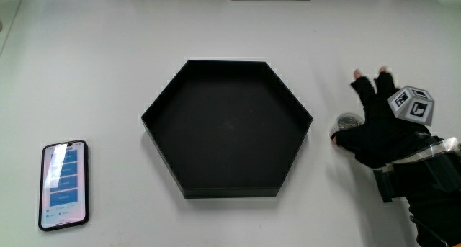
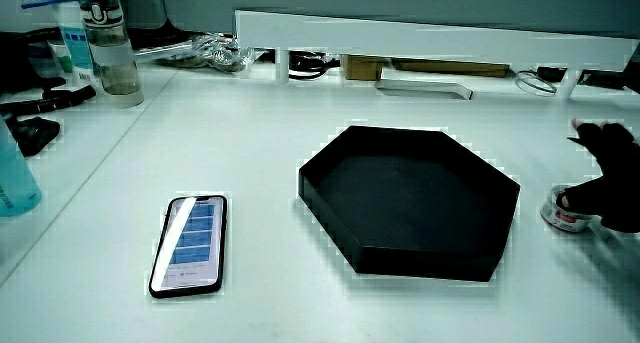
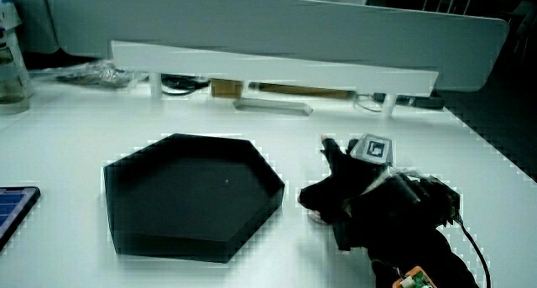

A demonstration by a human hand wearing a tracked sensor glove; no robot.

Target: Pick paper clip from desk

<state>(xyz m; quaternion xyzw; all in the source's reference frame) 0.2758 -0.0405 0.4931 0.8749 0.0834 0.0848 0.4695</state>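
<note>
table (image 1: pixel 108 74) | hexagonal tray (image 1: pixel 227 128) | phone (image 1: pixel 63 184) | bottle (image 2: pixel 108 53)

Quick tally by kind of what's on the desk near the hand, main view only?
Hexagonal black tray: 1
Smartphone: 1
Small round item under the hand, too hidden to identify: 1
Total: 3

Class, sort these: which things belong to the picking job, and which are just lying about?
In the job: hand, small round object partly under it.
Lying about: black hexagonal tray, phone, bottle.
</note>
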